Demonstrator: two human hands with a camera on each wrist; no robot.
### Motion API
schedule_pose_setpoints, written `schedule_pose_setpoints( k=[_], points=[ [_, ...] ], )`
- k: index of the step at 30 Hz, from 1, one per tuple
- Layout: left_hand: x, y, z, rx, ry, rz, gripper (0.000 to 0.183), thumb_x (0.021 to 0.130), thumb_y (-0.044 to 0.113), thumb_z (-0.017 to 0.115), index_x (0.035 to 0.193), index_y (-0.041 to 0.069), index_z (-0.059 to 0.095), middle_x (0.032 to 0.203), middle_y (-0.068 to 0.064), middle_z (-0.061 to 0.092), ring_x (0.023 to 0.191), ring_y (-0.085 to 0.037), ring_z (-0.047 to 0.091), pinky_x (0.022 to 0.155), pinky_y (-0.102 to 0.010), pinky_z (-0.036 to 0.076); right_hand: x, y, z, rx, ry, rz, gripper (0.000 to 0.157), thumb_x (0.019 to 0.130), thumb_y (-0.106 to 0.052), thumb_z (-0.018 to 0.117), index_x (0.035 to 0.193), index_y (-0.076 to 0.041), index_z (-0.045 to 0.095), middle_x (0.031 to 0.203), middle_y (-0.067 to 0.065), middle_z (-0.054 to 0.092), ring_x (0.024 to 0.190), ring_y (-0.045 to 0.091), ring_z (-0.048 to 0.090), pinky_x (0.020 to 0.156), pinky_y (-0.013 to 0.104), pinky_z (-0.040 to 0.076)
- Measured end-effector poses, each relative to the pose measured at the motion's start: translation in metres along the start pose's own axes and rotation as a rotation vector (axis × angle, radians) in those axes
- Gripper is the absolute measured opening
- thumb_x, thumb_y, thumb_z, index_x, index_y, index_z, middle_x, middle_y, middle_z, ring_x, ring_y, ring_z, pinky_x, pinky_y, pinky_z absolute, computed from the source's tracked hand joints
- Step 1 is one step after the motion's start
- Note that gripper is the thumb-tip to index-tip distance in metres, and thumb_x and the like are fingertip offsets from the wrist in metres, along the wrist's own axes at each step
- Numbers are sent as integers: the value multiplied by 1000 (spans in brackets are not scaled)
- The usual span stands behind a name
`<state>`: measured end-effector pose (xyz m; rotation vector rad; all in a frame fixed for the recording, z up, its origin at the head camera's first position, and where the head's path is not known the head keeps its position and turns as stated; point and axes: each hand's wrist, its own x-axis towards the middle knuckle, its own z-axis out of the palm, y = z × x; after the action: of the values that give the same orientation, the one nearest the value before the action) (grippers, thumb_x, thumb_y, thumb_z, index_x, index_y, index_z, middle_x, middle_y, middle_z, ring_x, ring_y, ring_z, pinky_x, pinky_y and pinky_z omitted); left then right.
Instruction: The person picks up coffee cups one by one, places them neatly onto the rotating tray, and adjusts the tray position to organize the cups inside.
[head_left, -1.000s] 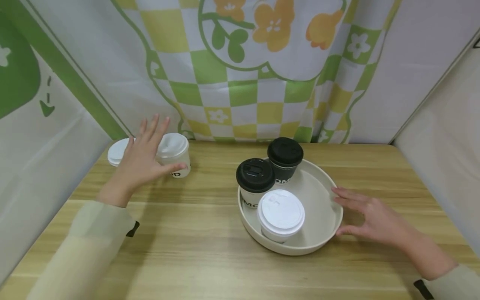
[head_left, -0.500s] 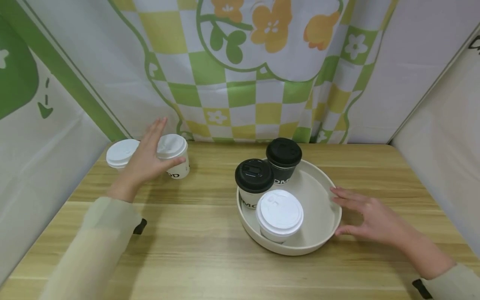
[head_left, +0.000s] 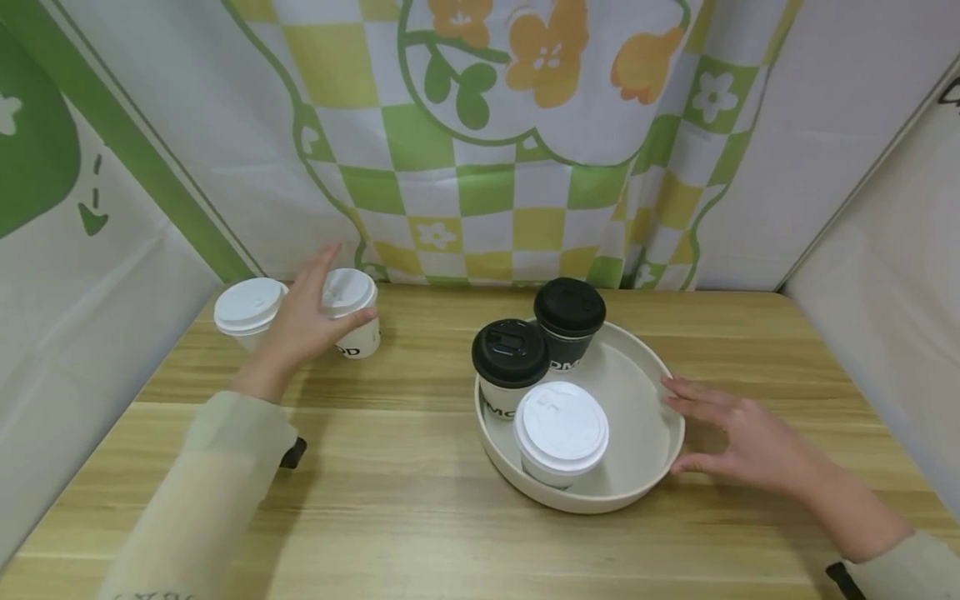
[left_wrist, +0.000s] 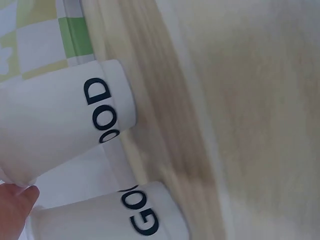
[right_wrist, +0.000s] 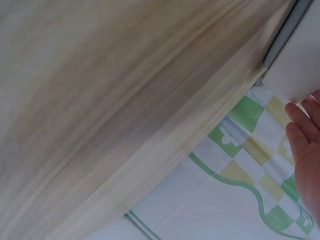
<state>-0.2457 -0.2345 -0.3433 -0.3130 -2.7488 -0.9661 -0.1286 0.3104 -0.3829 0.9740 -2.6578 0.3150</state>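
My left hand [head_left: 300, 325] is at a white lidded paper cup [head_left: 358, 333] at the back left, its thumb across the cup's front below the lid and its straight fingers on the far left side. The thumb tip [left_wrist: 31, 195] appears at the lid edge of that cup [left_wrist: 65, 115] in the left wrist view. Another white lidded cup [head_left: 247, 308] stands left of the hand, partly hidden. My right hand [head_left: 757, 437] touches the right rim of a round beige tray [head_left: 637, 400] with extended fingers; its fingertips [right_wrist: 295, 112] reach the tray's side [right_wrist: 292, 60] in the right wrist view.
In the tray stand a white-lidded cup [head_left: 561, 429], a black-lidded white cup [head_left: 512, 358] and a black cup with a black lid [head_left: 570, 321]. A checked curtain [head_left: 487, 183] hangs behind the wooden table [head_left: 405, 500].
My left hand has moved right and lower, its fingers drawing together as it came closer round the right-hand white cup. The right hand and tray have stayed in place.
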Motion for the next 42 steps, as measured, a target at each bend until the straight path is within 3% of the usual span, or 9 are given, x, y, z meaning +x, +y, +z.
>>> schedule_pose_setpoints(
  k=[3,7,15,26,35,42],
  points=[
    [-1,-2,3,-20,16,-20,103,83,50,75,161,27,11,168,-6,15,153,-38,16,119,-66,16,-1,1,0,-1,2,0,80,60,-52,88,123,-6,69,139,11,60,116,36,63,103,21,44],
    [-2,-6,7,-58,53,-50,100,84,50,75,160,22,17,166,-11,20,151,-40,20,119,-64,19,-1,3,1,9,7,-9,80,60,-52,88,124,-7,69,139,11,60,116,35,63,105,2,20],
    [-1,-13,14,-143,110,-92,97,81,44,80,157,17,26,164,-13,25,148,-41,26,118,-62,23,-1,4,3,16,17,-21,79,60,-52,88,123,-7,70,139,11,61,117,33,63,105,0,16],
    [-4,-16,19,-161,111,-100,92,81,40,81,153,11,32,156,-19,35,140,-43,37,113,-63,32,-1,4,3,28,24,-23,79,60,-52,87,124,-8,69,139,10,61,121,26,62,106,-1,16],
    [-7,-9,18,-181,117,-114,99,75,40,86,150,5,32,151,-19,42,138,-40,41,114,-58,33,-1,3,2,33,21,-14,79,61,-52,87,124,-8,69,139,10,61,123,23,61,105,-1,16],
    [-13,-1,18,-191,122,-101,94,73,38,88,146,6,38,150,-20,44,137,-41,42,114,-58,33,-1,4,2,39,18,-10,79,61,-51,88,124,-8,69,140,9,60,121,25,62,105,-1,17]
  ],
)
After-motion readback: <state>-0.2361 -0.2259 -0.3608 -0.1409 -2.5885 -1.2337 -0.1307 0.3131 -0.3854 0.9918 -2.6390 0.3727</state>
